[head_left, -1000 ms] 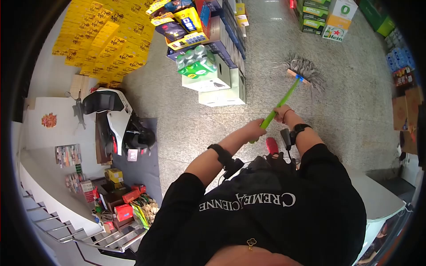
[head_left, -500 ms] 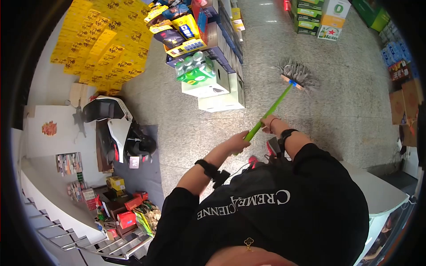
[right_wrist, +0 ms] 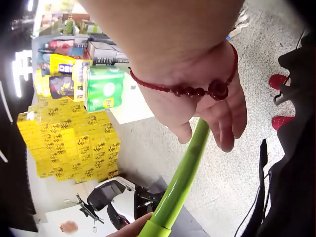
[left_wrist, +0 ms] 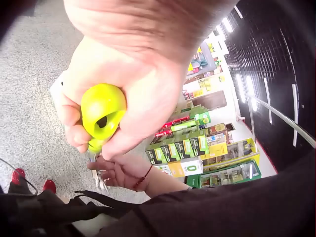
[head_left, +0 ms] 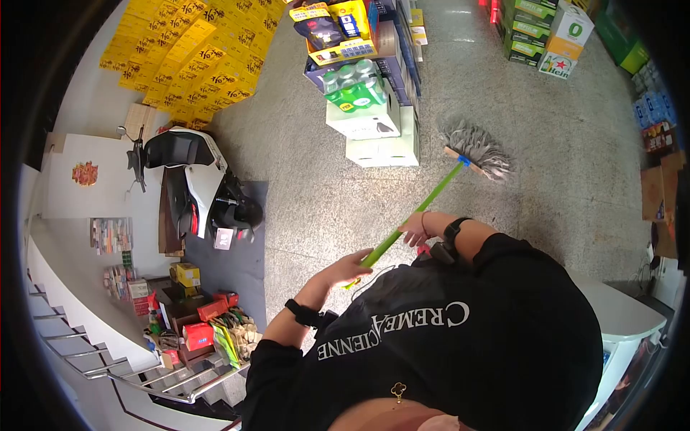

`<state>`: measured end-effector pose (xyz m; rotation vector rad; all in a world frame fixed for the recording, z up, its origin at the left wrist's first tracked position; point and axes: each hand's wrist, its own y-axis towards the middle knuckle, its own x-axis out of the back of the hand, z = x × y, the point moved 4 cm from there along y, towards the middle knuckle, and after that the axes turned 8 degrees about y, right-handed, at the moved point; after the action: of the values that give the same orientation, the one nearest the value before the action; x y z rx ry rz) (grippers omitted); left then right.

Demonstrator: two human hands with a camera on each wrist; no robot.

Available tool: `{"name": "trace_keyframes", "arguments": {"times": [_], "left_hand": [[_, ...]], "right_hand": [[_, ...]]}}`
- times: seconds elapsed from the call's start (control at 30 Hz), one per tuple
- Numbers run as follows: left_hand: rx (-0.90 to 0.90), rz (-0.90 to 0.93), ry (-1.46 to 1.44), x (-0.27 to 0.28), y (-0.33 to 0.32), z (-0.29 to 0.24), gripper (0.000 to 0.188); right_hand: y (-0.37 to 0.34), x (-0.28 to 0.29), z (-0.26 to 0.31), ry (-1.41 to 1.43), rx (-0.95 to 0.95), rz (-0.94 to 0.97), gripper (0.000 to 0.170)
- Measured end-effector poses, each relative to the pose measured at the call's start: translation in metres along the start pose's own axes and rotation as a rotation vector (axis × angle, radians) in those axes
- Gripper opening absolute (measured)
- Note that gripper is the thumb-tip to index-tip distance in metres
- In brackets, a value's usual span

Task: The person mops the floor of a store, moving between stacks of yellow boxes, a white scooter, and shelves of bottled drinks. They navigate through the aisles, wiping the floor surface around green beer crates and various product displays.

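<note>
A mop with a green handle [head_left: 440, 190] slants across the floor in the head view, its grey string head [head_left: 478, 146] spread on the tiles. My left hand [head_left: 346, 269] grips the handle near its top end. In the left wrist view its fingers wrap around the green hollow end [left_wrist: 104, 101]. Farther down the handle is my right hand [head_left: 414, 228], wearing a red bead bracelet [right_wrist: 197, 92]. There the handle passes between the thumb and the loosely curled fingers [right_wrist: 224, 129].
White boxes [head_left: 381, 149] topped by a green bottle pack [head_left: 356, 93] stand left of the mop head. A parked scooter [head_left: 194, 172] and stacked yellow cartons [head_left: 208, 65] are at left. Beer boxes [head_left: 528, 29] stand far ahead. A white counter [head_left: 625, 316] is at right.
Both hands have drawn the handle left and back toward the body. The mop head has come nearer along the floor, and the head view has shifted slightly.
</note>
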<state>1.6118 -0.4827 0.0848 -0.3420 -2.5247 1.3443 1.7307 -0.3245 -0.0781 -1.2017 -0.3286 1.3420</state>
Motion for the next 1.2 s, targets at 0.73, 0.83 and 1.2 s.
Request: {"name": "trace_keyframes", "arguments": {"times": [0.73, 0.83, 1.2], "left_hand": [[-0.008, -0.034, 0.014, 0.002, 0.189, -0.295, 0.055], [-0.034, -0.089, 0.066, -0.007, 0.246, -0.369, 0.048], [-0.074, 0.121, 0.020, -0.048, 0.391, -0.489, 0.034]], "right_hand": [[-0.132, 0.278, 0.072, 0.116, 0.222, -0.307, 0.035], [-0.164, 0.343, 0.080, 0.262, 0.272, -0.353, 0.032], [-0.254, 0.458, 0.055, 0.460, 0.507, -0.568, 0.034]]}}
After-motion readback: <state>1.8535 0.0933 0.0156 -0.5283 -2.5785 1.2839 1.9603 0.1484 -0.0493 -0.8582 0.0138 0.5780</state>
